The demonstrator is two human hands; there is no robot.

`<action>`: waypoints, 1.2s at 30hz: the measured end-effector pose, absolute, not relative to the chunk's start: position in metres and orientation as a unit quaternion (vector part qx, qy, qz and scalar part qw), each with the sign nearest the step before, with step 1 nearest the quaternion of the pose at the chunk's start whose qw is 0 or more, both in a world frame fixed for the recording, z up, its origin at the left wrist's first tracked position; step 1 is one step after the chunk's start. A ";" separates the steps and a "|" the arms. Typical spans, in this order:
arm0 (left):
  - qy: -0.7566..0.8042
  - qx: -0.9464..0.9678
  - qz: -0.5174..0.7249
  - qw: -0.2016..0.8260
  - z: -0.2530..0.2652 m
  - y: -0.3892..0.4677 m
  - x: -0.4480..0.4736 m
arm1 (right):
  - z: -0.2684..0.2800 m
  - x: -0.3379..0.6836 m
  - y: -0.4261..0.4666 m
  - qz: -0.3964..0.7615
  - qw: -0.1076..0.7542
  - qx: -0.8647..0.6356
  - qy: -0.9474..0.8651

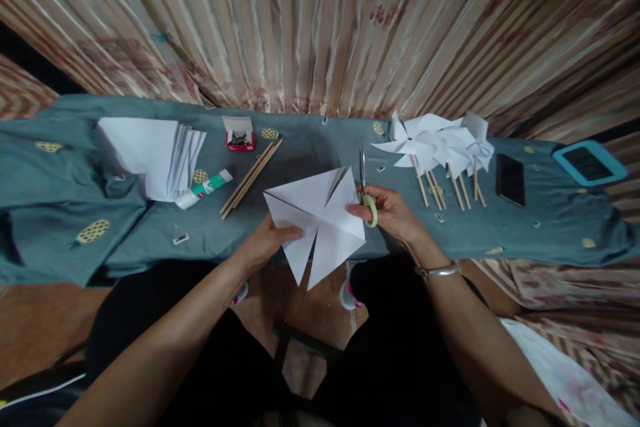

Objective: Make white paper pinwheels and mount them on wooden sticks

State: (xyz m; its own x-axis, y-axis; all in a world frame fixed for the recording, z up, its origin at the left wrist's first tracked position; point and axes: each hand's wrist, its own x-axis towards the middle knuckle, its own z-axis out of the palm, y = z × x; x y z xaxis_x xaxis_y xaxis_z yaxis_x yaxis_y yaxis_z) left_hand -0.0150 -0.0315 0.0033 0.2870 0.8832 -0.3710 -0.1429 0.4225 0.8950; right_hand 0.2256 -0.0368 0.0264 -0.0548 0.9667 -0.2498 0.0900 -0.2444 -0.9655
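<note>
Midair: While I look on, the white square sheet of paper (333, 230) is held over the near edge of the table, midway between the person's hands and tilted so that one corner points down toward the lap.
Left side: the left hand (267, 243) is clamped on the sheet's lower left edge, its thumb lying flat on top and its fingers underneath.
Right side: the right hand (393, 213) pinches the sheet's right edge, thumb on top, and the pale green-handled metal scissors (371, 210) are lodged in this same hand, blades pointing away from the person, just beside the paper.
Slits: three show, running inward from the left, far and near corners and stopping short of the middle; creases cross the sheet.
Cloth: beneath it all spreads a grey-green fabric with yellow pineapples (310, 140).
Left of the sheet: slim bare wooden sticks (251, 180) lie nearest, then a green-and-white glue stick (205, 189) against a stack of folded white paper (143, 147); an open red cardboard box (241, 141) of small metal pieces sits behind.
Right of the sheet: white paper pinwheels on wooden sticks (433, 140) overlap in a cluster, with a black phone (511, 180) just beside and a light-blue-framed device (590, 163) farther out.
Wrist: a silvery bracelet (443, 271) rings the right one.
</note>
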 end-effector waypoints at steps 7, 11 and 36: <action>0.378 0.323 0.373 0.783 0.012 -0.024 -0.012 | 0.019 0.210 -0.035 0.565 0.442 -0.560 -0.415; 0.328 0.302 0.398 0.802 0.012 -0.022 -0.012 | 0.013 0.201 -0.033 0.518 0.527 -0.572 -0.357; 0.484 0.443 0.545 0.521 0.007 -0.001 -0.021 | 0.021 0.188 -0.072 0.696 0.238 -0.463 -0.495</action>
State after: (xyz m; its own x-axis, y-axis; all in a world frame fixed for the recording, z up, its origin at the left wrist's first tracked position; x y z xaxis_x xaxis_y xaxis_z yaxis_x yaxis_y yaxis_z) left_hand -0.0212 -0.0009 0.0072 -0.0641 0.9977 -0.0210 -0.1383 0.0120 0.9903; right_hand 0.1880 -0.0725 0.0207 -0.4585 0.7896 -0.4077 0.1265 -0.3961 -0.9095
